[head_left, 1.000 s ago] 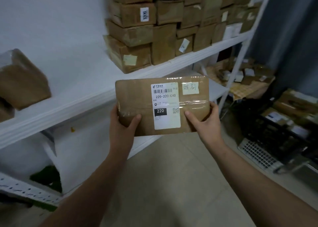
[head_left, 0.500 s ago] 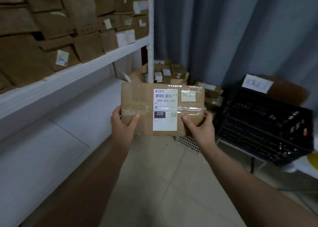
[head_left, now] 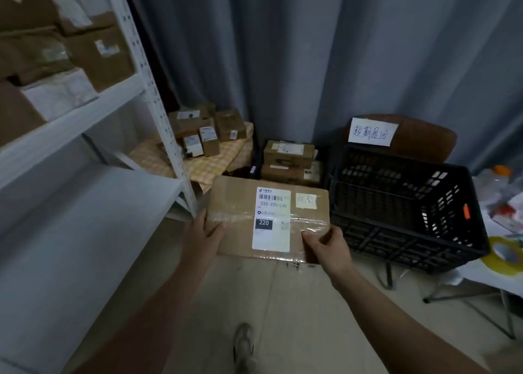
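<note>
Left hand (head_left: 202, 237): grips the left edge of the parcel (head_left: 235, 201); thumb lies flat over the top face, the other fingers go underneath and are hidden
Right hand (head_left: 328, 249): grips the parcel's near right corner; thumb presses on the top face, fingers curl round the underside
Parcel: flat brown cardboard, held in the air between both hands above the floor (head_left: 283, 303), top face toward the camera
Label (head_left: 272, 218): white, mid top face; barcode, "220-220-C40", black block reading "220"
Note (head_left: 306, 201): small pale sticker near the parcel's far right corner; handwriting too blurred to read
Clear tape (head_left: 226, 218): crosses the top face from left edge to right edge, over the label
Crate (head_left: 410, 203): black plastic lattice, open top, just right of the parcel, apart from it
Paper sign (head_left: 372, 132): white sheet with blue handwriting, at the crate's far edge
Rack (head_left: 158, 104): white metal, left of the parcel; its upright post is near the left hand
Boxes (head_left: 93, 50): brown cartons packed on the upper shelf up to its front edge
Cloth (head_left: 209, 164): checked, behind the post; small cartons sit on it
Stack (head_left: 288, 158): cartons piled beyond the parcel's far edge, between cloth and crate
Curtain (head_left: 283, 48): grey, hangs behind everything
Table (head_left: 481, 274): white, far right; a tape roll (head_left: 505, 253) lies near its front edge
Shoe (head_left: 243, 342): on the floor, bottom centre
</note>
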A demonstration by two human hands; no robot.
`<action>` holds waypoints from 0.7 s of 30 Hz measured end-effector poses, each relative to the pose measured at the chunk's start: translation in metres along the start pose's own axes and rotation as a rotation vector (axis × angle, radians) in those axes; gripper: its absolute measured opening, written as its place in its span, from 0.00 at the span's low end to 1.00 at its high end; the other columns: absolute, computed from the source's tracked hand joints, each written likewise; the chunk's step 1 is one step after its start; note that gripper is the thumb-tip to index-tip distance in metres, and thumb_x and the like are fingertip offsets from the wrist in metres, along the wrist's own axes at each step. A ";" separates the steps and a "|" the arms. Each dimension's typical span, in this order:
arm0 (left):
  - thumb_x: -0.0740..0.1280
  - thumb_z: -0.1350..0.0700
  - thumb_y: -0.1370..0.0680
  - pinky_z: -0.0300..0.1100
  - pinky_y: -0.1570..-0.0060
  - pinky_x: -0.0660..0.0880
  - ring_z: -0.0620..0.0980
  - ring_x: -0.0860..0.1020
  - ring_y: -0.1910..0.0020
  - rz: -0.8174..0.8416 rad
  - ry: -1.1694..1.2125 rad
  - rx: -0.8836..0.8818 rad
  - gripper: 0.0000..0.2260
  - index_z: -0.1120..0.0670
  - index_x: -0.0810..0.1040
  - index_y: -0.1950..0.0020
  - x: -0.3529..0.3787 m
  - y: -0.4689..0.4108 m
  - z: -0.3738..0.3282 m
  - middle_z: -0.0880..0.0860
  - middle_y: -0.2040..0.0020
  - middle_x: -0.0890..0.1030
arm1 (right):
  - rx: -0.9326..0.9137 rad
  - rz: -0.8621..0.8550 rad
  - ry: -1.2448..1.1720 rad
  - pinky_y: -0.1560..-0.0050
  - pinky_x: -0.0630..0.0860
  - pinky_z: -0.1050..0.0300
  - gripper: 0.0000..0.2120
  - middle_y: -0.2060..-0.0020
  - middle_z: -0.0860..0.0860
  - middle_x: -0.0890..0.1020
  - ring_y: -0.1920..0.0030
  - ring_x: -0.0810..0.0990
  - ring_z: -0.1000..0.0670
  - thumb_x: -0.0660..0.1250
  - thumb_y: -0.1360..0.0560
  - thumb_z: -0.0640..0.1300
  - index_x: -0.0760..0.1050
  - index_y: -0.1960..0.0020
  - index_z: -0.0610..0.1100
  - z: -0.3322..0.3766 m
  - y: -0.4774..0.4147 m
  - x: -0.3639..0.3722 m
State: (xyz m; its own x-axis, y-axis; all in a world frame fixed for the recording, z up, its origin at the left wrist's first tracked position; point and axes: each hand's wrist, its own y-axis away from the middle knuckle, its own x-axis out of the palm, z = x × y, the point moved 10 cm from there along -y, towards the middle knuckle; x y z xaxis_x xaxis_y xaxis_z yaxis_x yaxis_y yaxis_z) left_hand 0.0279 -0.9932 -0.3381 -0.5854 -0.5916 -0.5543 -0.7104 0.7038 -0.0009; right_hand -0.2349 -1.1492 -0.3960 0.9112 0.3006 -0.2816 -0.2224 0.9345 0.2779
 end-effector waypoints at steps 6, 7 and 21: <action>0.61 0.49 0.20 0.52 0.40 0.73 0.50 0.74 0.38 0.179 0.053 -0.008 0.19 0.48 0.67 0.29 0.041 -0.147 -0.012 0.48 0.37 0.75 | -0.027 -0.056 -0.013 0.40 0.75 0.49 0.25 0.41 0.48 0.78 0.45 0.77 0.49 0.70 0.25 0.48 0.66 0.32 0.43 0.059 -0.118 0.020; 0.61 0.49 0.19 0.53 0.39 0.72 0.51 0.74 0.37 0.201 0.060 -0.013 0.20 0.48 0.66 0.28 0.048 -0.168 -0.018 0.48 0.35 0.74 | -0.046 -0.067 -0.031 0.40 0.74 0.51 0.25 0.40 0.49 0.77 0.44 0.75 0.50 0.69 0.24 0.47 0.65 0.30 0.44 0.072 -0.135 0.020; 0.70 0.36 0.31 0.57 0.31 0.63 0.58 0.59 0.27 0.279 -0.265 -0.135 0.46 0.47 0.48 0.22 0.177 -0.342 -0.007 0.55 0.25 0.57 | -0.123 0.124 -0.161 0.54 0.79 0.63 0.24 0.43 0.53 0.76 0.44 0.78 0.53 0.73 0.28 0.41 0.71 0.34 0.48 0.118 -0.346 0.008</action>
State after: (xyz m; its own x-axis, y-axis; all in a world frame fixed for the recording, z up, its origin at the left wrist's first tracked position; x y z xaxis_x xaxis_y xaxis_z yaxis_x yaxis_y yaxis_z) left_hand 0.1639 -1.3413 -0.4301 -0.6546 -0.2509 -0.7131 -0.5937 0.7546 0.2796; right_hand -0.1094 -1.4923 -0.3864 0.9157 0.3894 -0.0993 -0.3676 0.9115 0.1846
